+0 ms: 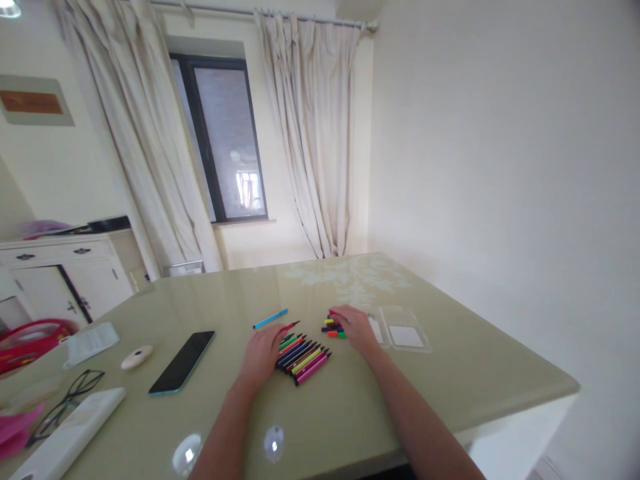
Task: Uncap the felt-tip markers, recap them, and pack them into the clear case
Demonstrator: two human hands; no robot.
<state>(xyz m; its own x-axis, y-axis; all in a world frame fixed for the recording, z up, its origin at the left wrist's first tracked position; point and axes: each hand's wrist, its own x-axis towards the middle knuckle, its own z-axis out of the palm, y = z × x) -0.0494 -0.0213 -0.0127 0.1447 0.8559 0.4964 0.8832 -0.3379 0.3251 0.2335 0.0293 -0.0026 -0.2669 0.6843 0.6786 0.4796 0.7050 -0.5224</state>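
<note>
My left hand (261,355) is closed on a red felt-tip marker (291,326), whose bare dark tip points right. Beside and partly under that hand lies a slanted row of uncapped markers (303,360) in green, dark blue, yellow, pink and other colours. My right hand (354,325) is at a small group of coloured marker caps (336,334). Its fingers are pinched at a red piece (334,313) that looks like a cap, partly hidden by the fingers. Behind the row, a blue marker (271,319) lies alone on the table.
Right of my right hand lies an open clear plastic case (406,328) with a white card. To the left are a phone (183,363), a white oval object (137,357), eyeglasses (70,400) and a long white object (75,433). A wall borders the table (480,393) on the right.
</note>
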